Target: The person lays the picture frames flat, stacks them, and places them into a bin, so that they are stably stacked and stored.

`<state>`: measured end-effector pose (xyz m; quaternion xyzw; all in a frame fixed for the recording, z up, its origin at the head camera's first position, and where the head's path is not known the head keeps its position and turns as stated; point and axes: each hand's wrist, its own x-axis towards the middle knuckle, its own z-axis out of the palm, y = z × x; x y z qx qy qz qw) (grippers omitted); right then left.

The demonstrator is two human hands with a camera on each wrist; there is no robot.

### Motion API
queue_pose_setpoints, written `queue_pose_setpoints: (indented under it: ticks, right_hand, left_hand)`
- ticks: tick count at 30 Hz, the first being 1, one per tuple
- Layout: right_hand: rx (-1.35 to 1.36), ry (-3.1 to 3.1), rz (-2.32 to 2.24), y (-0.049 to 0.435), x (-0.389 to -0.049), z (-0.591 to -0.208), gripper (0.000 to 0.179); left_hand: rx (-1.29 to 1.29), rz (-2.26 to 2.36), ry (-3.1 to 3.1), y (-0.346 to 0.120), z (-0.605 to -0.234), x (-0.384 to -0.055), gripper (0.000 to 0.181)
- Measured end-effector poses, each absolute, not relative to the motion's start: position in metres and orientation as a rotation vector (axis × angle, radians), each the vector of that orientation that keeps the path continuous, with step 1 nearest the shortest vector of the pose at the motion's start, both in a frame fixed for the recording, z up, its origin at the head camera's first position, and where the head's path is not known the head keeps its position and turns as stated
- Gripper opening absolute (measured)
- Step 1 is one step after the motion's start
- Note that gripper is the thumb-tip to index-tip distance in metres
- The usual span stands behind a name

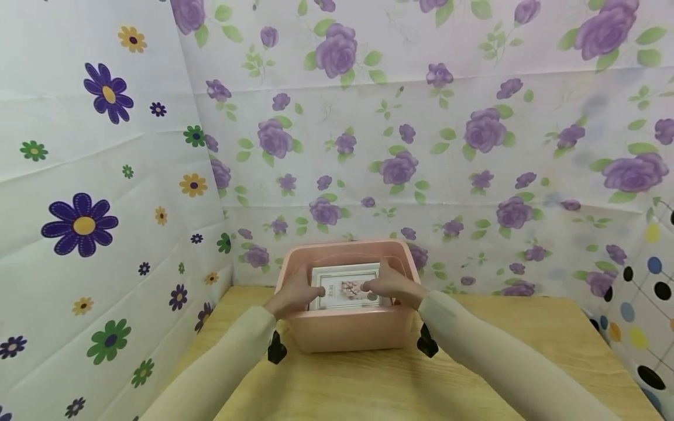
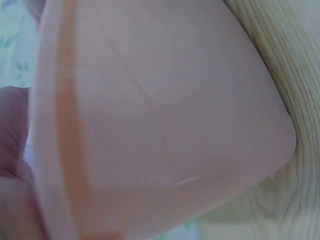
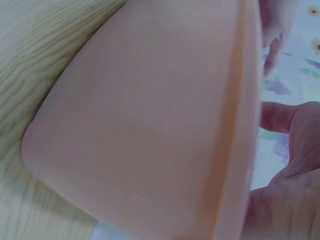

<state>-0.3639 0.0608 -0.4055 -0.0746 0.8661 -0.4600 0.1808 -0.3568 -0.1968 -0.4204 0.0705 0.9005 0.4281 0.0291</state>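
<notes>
A pink plastic bin (image 1: 353, 333) stands on the table, and a white picture frame (image 1: 337, 297) with a pink floral print lies face up inside it. My left hand (image 1: 295, 292) grips the frame's left side, its thumb over the front. On the opposite side my right hand (image 1: 394, 285) holds the frame, thumb also laid over the face. The bin wall and the frame hide most of the other fingers. Both wrist views are mostly filled by the bin's outer wall (image 2: 175, 100), with part of the right hand (image 3: 305, 145) beyond the rim in the right one.
The light wood table (image 1: 505, 351) extends to both sides and in front of the bin. Right behind the bin hangs a wall sheet (image 1: 363, 146) with purple roses. Another flowered sheet (image 1: 95, 164) borders the left, and a dotted one (image 1: 639, 310) the right.
</notes>
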Motion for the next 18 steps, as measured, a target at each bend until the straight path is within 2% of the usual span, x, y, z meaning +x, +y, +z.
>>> queue_pose_setpoints:
  ticks: [6,14,18]
  right_hand:
    - [-0.282,2.508,-1.347,0.072,-0.344,-0.400,0.114]
    - [-0.397,2.488,-1.469,0.097,-0.318,-0.390,0.123]
    - [-0.398,2.494,-1.505,0.108,-0.303,-0.387,0.122]
  left_hand:
    - [0.407,1.273,2.907,-0.201,-0.413,-0.333,0.096]
    - [0.331,1.293,3.008,-0.209,-0.409,-0.313,0.083]
    - [0.353,1.351,3.016,-0.213,-0.407,-0.302,0.081]
